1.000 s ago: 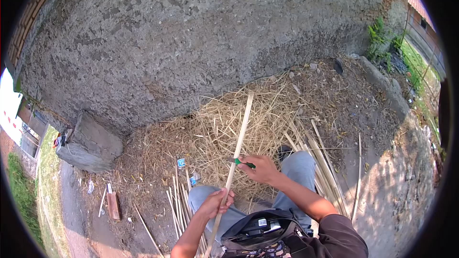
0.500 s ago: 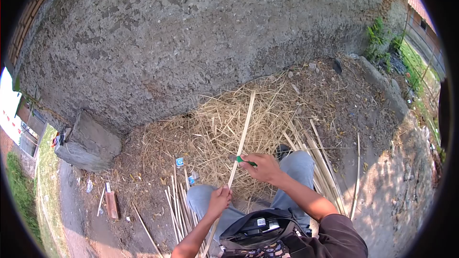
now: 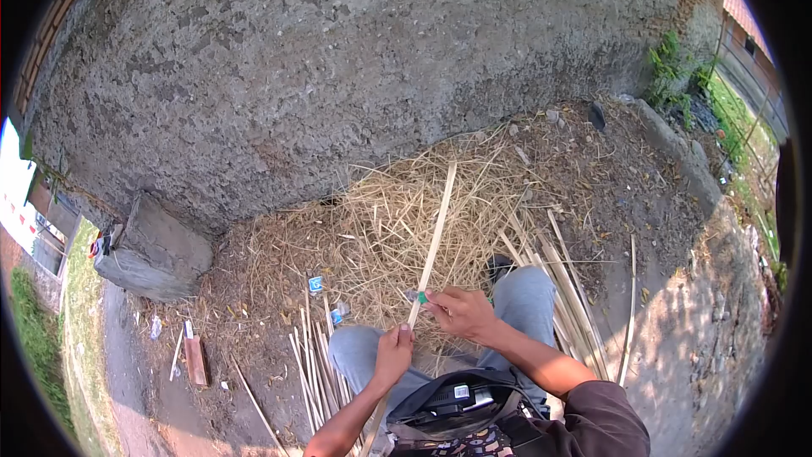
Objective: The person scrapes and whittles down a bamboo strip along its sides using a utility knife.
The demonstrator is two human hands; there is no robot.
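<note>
A long pale bamboo strip [image 3: 439, 232] slants up and away from my lap over the shavings. My left hand [image 3: 394, 353] is closed around its lower part, and the near end runs down past my wrist. Just above, my right hand [image 3: 461, 313] grips a small green-handled knife [image 3: 422, 297]. The short blade sits against the strip, pointing left. Most of the handle is hidden by my fingers. Beneath the strip lies a heap of thin straw-coloured shavings [image 3: 397, 211].
Bamboo strips lie beside both legs, with one bundle [image 3: 313, 368] at left and another [image 3: 567, 296] at right. A rough wall [image 3: 338, 76] rises ahead. To the left are a concrete block [image 3: 161, 245] and a brown wooden piece [image 3: 195, 361]. An open black bag [image 3: 457, 406] rests at my waist.
My right hand has slid the knife down along the strip, nearer to my left hand. More of the green handle is now covered. My left hand keeps its hold, almost in place.
</note>
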